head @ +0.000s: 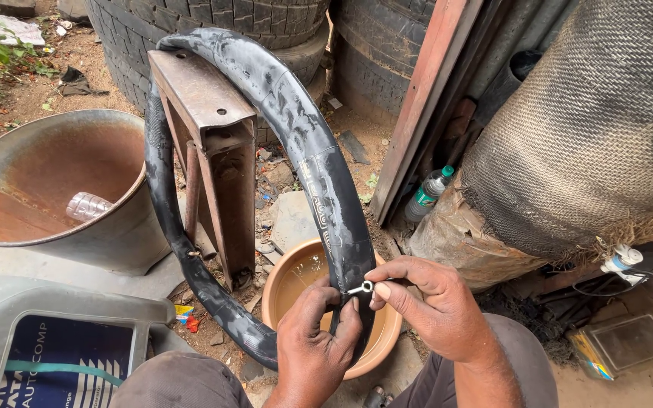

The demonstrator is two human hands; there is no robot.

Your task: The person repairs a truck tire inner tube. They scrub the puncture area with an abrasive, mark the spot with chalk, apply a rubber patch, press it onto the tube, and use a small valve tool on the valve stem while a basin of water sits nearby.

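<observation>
Our left hand (315,344) clamps its fingers around the black inner tube (319,170), which is draped over a rusty metal stand (213,143) above a tan bowl of water (285,291). At three o'clock of it, our right hand (428,306) pinches a small metal valve tool (360,288) against the tube. The valve itself is hidden.

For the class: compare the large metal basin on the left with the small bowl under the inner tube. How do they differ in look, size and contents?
The metal basin is far larger, grey outside and rusty brown inside; the small bowl is tan. The basin tilts and holds a clear plastic bottle with no water showing; the bowl sits level with murky water. The inner tube passes over the bowl, where the left hand and right hand work, not over the basin. Both are round and open-topped.
</observation>
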